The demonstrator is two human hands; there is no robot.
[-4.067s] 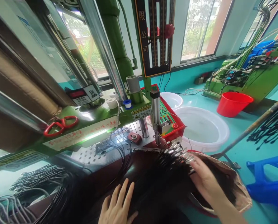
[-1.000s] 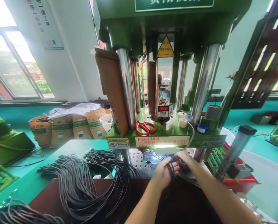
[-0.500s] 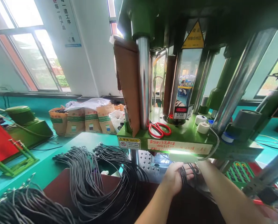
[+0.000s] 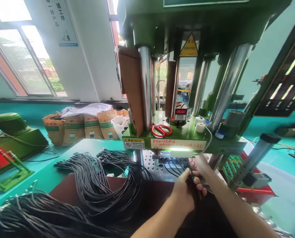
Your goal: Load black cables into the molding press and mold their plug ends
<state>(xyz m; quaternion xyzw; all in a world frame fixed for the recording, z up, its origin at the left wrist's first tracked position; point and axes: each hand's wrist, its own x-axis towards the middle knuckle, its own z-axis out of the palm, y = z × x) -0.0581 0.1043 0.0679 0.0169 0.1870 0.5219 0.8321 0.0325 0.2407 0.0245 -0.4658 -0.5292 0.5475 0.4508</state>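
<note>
My left hand [image 4: 187, 189] is closed around a bundle of black cables [image 4: 172, 168], in front of the green press. Their far ends run to a metal mold block [image 4: 163, 155] under the press's lit front edge. My right hand [image 4: 199, 167] reaches in beside the mold, just below the lamp [image 4: 182, 152]. Its fingers are curled near the cables, partly hidden by the lamp, and what they pinch is unclear. A perforated metal plate [image 4: 147, 158] lies behind the cables.
Piles of black cables with metal ends [image 4: 95, 188] lie on the left of the bench. Red-handled scissors [image 4: 161, 130] and white tape rolls [image 4: 200, 127] rest on the press ledge [image 4: 137, 134]. A red tray [image 4: 256, 191] is at the right; sacks [image 4: 74, 129] stand behind.
My left hand has gone from an open palm with cables across it to a closed grip. Cables now reach the mold block, which has come into sight. The view has shifted right.
</note>
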